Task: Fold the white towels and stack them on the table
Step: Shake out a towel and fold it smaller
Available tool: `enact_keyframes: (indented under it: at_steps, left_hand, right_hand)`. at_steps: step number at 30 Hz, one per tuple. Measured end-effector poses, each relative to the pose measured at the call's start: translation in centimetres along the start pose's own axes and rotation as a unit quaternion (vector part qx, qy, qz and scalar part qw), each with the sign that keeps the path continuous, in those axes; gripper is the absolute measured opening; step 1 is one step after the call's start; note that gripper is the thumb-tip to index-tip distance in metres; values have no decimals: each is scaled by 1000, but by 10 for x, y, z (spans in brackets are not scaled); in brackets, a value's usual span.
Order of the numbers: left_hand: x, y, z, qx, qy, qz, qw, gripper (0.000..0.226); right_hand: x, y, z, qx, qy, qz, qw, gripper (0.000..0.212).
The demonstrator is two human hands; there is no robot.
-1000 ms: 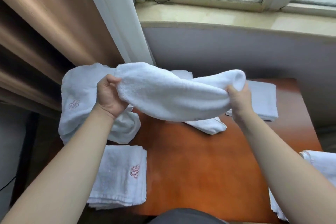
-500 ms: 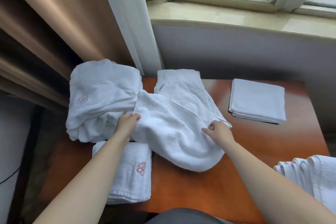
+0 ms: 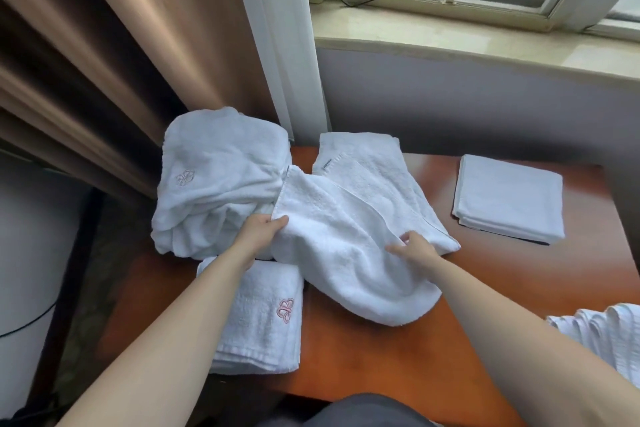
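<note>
A white towel lies doubled over on the red-brown table, its folded end toward me. My left hand grips its left edge. My right hand pinches a fold near its right side. Under it lies another white towel spread toward the wall. A crumpled pile of white towels with a pink emblem sits at the far left. A folded towel with a pink emblem lies at the near left. A flat folded white stack rests at the far right.
More white cloth in ridges hangs at the table's near right edge. A brown curtain and a white curtain stand behind the left side. A wall and window sill run along the back.
The towel was held up in the air between both hands; it has come down onto the table and now lies doubled over there, both hands still on it.
</note>
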State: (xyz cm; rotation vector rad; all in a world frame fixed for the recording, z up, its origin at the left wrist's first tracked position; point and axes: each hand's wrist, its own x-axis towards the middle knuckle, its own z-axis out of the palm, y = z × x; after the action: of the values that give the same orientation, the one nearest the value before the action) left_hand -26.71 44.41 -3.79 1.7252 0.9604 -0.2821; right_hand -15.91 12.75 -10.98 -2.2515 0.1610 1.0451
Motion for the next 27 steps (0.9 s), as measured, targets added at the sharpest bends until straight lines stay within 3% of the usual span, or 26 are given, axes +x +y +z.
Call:
enact_keyframes:
  at_steps: [2, 6, 9, 14, 19, 21, 24, 27]
  left_hand:
    - [-4, 1, -7, -8, -3, 21, 1000, 31]
    - [-11, 11, -25, -25, -11, 69, 997, 30]
    - [-19, 29, -39, -47, -4, 105, 993, 38]
    - [-42, 83, -70, -143, -8, 198, 970, 36]
    - [-62, 151, -101, -199, 24, 233, 952, 24]
    - [-71, 181, -110, -206, 45, 233, 950, 18]
    - [-89, 219, -123, -212, 46, 224, 950, 15]
    - [-108, 247, -140, -245, 9, 285, 927, 11]
  right_hand:
    - [0, -6, -3, 36, -7, -8, 999, 33]
    - [-25, -29, -16, 227, 55, -30, 972, 31]
    - [-53, -46, -36, 366, 87, -32, 926, 34]
    - [-118, -70, -81, 514, 130, -122, 839, 42]
    - [-182, -96, -132, 549, 211, -193, 785, 43]
    - [-205, -109, -151, 506, 273, -182, 798, 25]
    - [-232, -124, -170, 470, 305, -166, 811, 13]
    - [-257, -134, -184, 540, 350, -234, 728, 11]
